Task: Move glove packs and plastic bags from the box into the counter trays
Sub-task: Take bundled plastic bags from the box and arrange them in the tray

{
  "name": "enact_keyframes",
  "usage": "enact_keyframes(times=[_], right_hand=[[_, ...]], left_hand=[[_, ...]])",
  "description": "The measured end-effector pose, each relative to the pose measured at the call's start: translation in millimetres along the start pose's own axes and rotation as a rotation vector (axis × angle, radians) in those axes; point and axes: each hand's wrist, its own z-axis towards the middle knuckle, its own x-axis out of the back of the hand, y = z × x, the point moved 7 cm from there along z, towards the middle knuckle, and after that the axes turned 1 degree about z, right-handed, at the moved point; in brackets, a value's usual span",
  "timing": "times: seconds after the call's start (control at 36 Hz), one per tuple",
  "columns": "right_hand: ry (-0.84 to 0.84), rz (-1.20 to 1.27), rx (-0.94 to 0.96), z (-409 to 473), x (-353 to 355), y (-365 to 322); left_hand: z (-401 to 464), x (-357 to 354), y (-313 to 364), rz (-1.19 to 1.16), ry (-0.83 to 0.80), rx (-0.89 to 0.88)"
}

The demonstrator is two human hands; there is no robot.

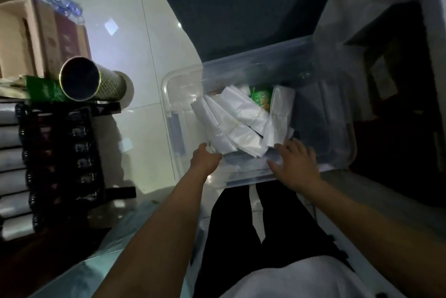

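- A clear plastic box [241, 73] sits on the shiny white floor [135, 32], right in front of the person's legs in black trousers [231, 230].
- Inside the box is a bunch of white plastic bags [236, 119]. They are folded and fan out toward the far side of the box.
- Behind the bags, deeper in the box, a green pack [261, 98] peeks out. It is too hidden to tell what it is.
- The left hand [205, 160] is at the near left edge of the box. Its fingers are curled around the near end of the white bags, so it is holding them.
- The right hand [295, 165] is at the near right side of the box. Its fingers are spread wide and flat, and it is holding nothing. It lies just beside the bags.
- Both arms are bare and reach down from the bottom of the view.
- On the left, well away from the box, a round tube [94, 81] lies on its side, with its dark open end facing up.
- Under the tube is a dark rack [62, 152].
- Brown cardboard boxes [31, 34] stand at the far left.
- A big dark mat [241, 3] lies on the floor past the box.
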Motion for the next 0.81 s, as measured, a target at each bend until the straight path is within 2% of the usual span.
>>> enact_keyframes(times=[0.17, 0.28, 0.36, 0.47, 0.58, 0.69, 0.81], right_hand=[[0.156, -0.160, 0.103, 10, -17, 6], [0.333, -0.141, 0.156, 6, -15, 4], [0.404, -0.129, 0.161, 3, -14, 5], [0.463, -0.111, 0.161, 2, -10, 2], [0.430, -0.114, 0.138, 2, -11, 2], [0.352, -0.104, 0.099, 4, -11, 5], [0.149, -0.033, -0.017, 11, -14, 7]], left_hand=[[81, -24, 8, -0.250, 0.045, 0.045], [121, -32, 8, -0.428, 0.112, 0.131], [139, -37, 1, -0.516, 0.132, 0.225], [146, -37, -6, -0.540, 0.212, 0.197], [132, -31, -4, -0.497, 0.320, 0.105], [112, -27, 5, -0.523, 0.289, 0.056], [78, -19, 13, -0.693, 0.228, 0.031]])
